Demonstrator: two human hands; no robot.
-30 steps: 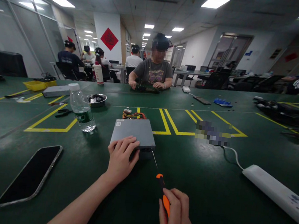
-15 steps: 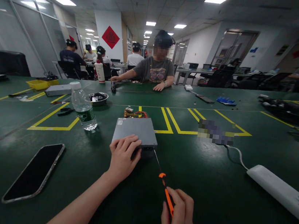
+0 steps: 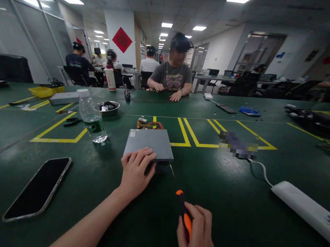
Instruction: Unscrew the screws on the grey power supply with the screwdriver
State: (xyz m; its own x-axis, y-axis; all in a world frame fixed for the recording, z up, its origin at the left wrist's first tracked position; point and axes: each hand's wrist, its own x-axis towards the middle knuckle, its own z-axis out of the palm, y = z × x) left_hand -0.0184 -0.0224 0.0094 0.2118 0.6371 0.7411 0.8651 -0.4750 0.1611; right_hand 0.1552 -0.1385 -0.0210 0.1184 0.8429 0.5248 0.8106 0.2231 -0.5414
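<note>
A grey metal box (image 3: 150,140) with a white label lies on the green table, and coloured wires (image 3: 151,125) come out at its far side. My left hand (image 3: 136,172) rests on its near edge, fingers over the top and thumb at the front side. In my right hand (image 3: 196,233) is an orange and black screwdriver (image 3: 184,211), gripped by its handle. The thin shaft points up and left, its tip at the box's near right corner; whether it sits in a screw is too small to tell.
Left of the box stand a water bottle (image 3: 92,118), a metal bowl (image 3: 107,108) and a phone (image 3: 37,188). A white power strip (image 3: 308,211) lies at the right. Across the table (image 3: 233,205) sits a person (image 3: 173,72).
The screwdriver handle has turned in my right hand, which shifted slightly. The person opposite has drawn one hand back from the small dark object. My left hand and the box stay put.
</note>
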